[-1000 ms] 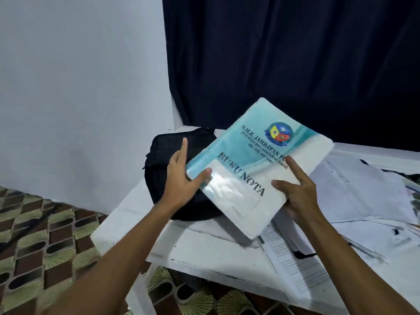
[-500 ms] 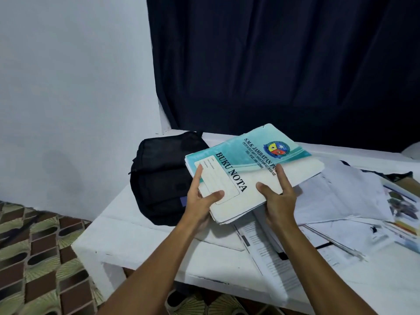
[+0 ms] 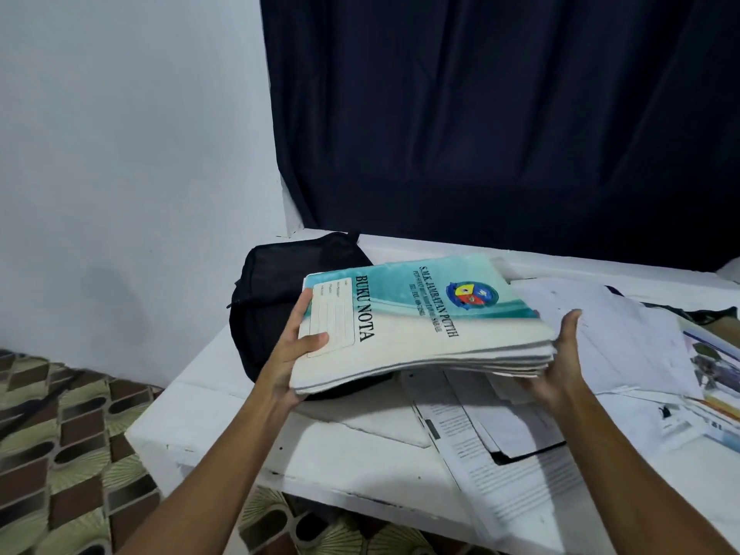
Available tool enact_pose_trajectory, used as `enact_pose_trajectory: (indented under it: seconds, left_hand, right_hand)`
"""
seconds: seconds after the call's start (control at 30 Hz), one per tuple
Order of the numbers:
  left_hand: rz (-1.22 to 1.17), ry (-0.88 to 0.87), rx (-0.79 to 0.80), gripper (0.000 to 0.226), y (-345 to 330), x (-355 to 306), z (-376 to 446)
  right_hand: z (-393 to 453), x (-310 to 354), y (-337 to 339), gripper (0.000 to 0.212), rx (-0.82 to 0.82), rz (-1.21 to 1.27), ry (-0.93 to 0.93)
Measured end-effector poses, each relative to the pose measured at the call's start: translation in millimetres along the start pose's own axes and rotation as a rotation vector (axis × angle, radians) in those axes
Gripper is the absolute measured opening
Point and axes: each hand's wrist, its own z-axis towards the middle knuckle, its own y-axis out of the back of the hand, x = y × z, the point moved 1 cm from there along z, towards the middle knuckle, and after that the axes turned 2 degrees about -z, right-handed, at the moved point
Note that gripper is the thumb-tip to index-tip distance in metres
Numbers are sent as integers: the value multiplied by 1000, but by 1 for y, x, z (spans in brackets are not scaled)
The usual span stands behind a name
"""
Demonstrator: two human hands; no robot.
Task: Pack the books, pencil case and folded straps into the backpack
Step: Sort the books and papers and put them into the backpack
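The stack of books [image 3: 420, 326], a "BUKU NOTA" cover on top, was held level above the table's [image 3: 360, 446] left end, partly over the black backpack [image 3: 272, 298] lying near the back-left corner. The left hand [image 3: 294, 354] had its grip on the stack's left edge, thumb on top. The right hand [image 3: 560, 362] cupped the right edge with straight fingers, probably squaring the books for packing. Loose papers [image 3: 616, 334] covered the table's right side.

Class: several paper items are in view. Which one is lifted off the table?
The teal BUKU NOTA book stack, held between left hand and right hand; the loose papers lie flat on the table.
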Motion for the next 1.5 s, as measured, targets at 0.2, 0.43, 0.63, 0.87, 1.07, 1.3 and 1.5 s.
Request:
enact_pose_trajectory:
  seconds: [0.2,0.43,0.63,0.87,1.07,1.3,1.5]
  left_hand:
    - [143,91,62,106,26,-12,-5]
    - [283,134,94,114,30,-26,-2]
    - [349,147,37,112,33,-30,0]
    - [417,189,-56,118,38,-43,5]
    - [578,371,-106,95,57,-48,33]
    - [1575,342,-133,64,80,-80,125]
    - [2167,67,-45,80,125,-88,211]
  right_hand:
    - [1,13,-12,87,245,-253,3]
    - [7,10,-22,86,365,-280,-195]
    - [30,11,-25,100,413,-519,-274]
    - [57,0,-43,64,457,-653,-315]
    - [72,-15,-48,56,331,-638,-261]
    - [80,-55,-40,75,38,-482,-165]
    - [77,-92,-55,65,-133,-340,-29]
